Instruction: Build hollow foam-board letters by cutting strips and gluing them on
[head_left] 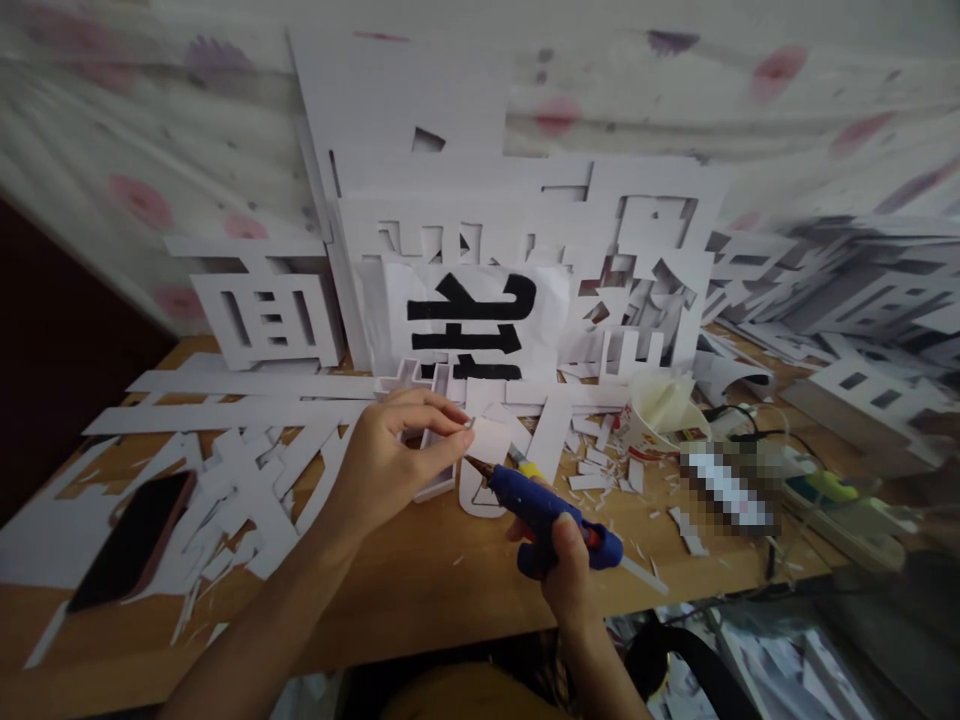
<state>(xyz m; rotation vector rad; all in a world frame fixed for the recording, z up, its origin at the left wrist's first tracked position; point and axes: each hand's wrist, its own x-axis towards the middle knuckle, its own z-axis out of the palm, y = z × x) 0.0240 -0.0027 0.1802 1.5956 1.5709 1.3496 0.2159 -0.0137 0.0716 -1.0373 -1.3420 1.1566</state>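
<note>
Wrapped round the handle of a blue hot glue gun point(536, 508) is my right hand point(564, 570). The gun's metal nozzle points up and left, close to my left fingertips, and a glue stick sticks out of its rear. My left hand point(409, 445) is closed in a pinch on a tiny pale piece point(470, 423), too small to name for sure. Beneath and behind that hand stands a white foam-board character point(435, 492) with raised walls, partly hidden by the fingers. A yellow-handled cutter point(525, 463) lies just behind the gun's nozzle.
White board strips and scraps point(247, 500) cover the left side, with a phone point(135, 540) on them. A paper cup point(660, 425), a power strip point(840, 510) and cables are at right. A sheet with black characters point(469, 325) leans behind, beside a white cut-out character point(266, 315).
</note>
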